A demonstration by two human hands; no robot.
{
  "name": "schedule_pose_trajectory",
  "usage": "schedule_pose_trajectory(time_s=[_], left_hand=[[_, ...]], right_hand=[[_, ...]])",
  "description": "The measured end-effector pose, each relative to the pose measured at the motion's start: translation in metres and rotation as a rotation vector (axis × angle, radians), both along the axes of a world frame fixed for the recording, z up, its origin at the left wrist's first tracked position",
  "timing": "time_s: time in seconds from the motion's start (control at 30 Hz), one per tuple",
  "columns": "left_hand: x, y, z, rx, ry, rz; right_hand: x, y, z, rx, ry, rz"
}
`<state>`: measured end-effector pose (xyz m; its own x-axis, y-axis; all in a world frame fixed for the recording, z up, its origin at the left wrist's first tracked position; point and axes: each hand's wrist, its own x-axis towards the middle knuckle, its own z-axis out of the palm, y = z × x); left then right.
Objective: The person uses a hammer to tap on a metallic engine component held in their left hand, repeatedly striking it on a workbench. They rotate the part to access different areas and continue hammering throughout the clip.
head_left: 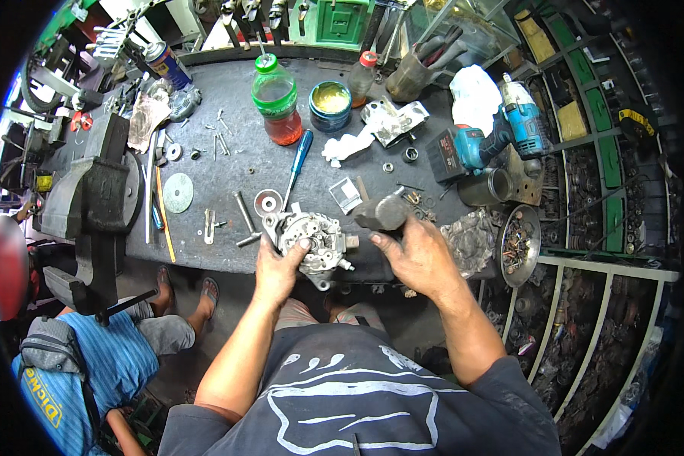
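Observation:
My left hand [276,267] is closed around the left edge of a silvery cast-metal alternator housing [318,242], thumb pressed on its face. The housing is at the front edge of the dark workbench [228,178]. To its right, my right hand [425,257] grips a hammer [385,213], its blunt dark head showing above the fingers, apart from the housing. Most of the hammer's handle is hidden by the hand. Beside the housing lie a T-shaped metal bar [245,220], a round metal pulley [267,203] and a blue-handled screwdriver [299,157].
A bench vise [91,190] stands at the left. Behind are a green-capped bottle [276,99], a grease tub [330,106] and a spray can [166,64]. A blue cordless impact driver [520,114] and a bowl of bolts [519,247] are right. Another person [99,357] sits lower left.

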<state>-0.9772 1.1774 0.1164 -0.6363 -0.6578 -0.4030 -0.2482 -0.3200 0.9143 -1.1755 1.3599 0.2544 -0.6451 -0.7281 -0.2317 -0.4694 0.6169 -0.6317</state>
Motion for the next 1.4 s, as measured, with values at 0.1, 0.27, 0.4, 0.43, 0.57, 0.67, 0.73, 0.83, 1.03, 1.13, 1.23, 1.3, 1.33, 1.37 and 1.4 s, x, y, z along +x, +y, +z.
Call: schedule_pose_trajectory(time_s=[0.1,0.27,0.4,0.43,0.57,0.67,0.73,0.83,1.03,1.13,1.23,1.3,1.33,1.37,1.4], left_hand=[[-0.007,-0.018,0.002,0.024,0.02,-0.102],[0.001,-0.01,-0.013,-0.001,-0.011,-0.092],[-0.002,-0.011,0.004,0.011,-0.065,-0.133],[-0.003,-0.01,0.007,0.025,-0.047,-0.129],[-0.001,-0.01,0.002,0.043,-0.032,-0.123],[0.005,-0.01,-0.012,0.049,-0.007,-0.13],[-0.004,-0.012,-0.008,0.032,0.017,-0.138],[0.001,-0.007,-0.003,0.146,0.061,-0.067],[0.002,-0.006,0.003,0.107,0.009,-0.051],[0.001,-0.01,-0.005,0.166,0.095,-0.076],[-0.003,-0.026,-0.004,0.123,0.039,-0.208],[-0.002,-0.051,-0.012,-0.007,-0.052,-0.377],[-0.009,-0.068,0.001,0.023,-0.073,-0.493],[-0.011,-0.076,-0.008,0.056,-0.016,-0.512],[-0.014,-0.078,-0.012,0.004,-0.006,-0.431]], right_hand=[[-0.002,-0.007,-0.021,0.05,0.046,0.06],[0.007,-0.009,-0.018,0.049,-0.04,0.073],[0.009,-0.005,-0.023,0.114,-0.069,0.056],[0.01,-0.004,-0.023,0.113,-0.066,0.053],[0.018,0.0,-0.013,0.056,-0.006,0.023],[0.023,-0.007,-0.005,0.12,-0.066,-0.001],[0.021,-0.005,-0.014,0.179,-0.059,0.012],[0.027,-0.001,-0.015,0.124,-0.008,0.015],[0.025,-0.003,-0.02,0.202,-0.064,0.027],[0.028,0.0,-0.021,0.16,-0.053,0.001],[0.024,0.004,-0.028,0.178,-0.069,-0.016],[0.028,0.007,-0.024,0.191,-0.073,-0.025],[0.028,0.011,-0.024,0.18,-0.074,-0.037],[0.027,0.015,-0.026,0.168,-0.075,-0.048],[0.025,0.016,-0.024,0.161,-0.074,-0.062]])
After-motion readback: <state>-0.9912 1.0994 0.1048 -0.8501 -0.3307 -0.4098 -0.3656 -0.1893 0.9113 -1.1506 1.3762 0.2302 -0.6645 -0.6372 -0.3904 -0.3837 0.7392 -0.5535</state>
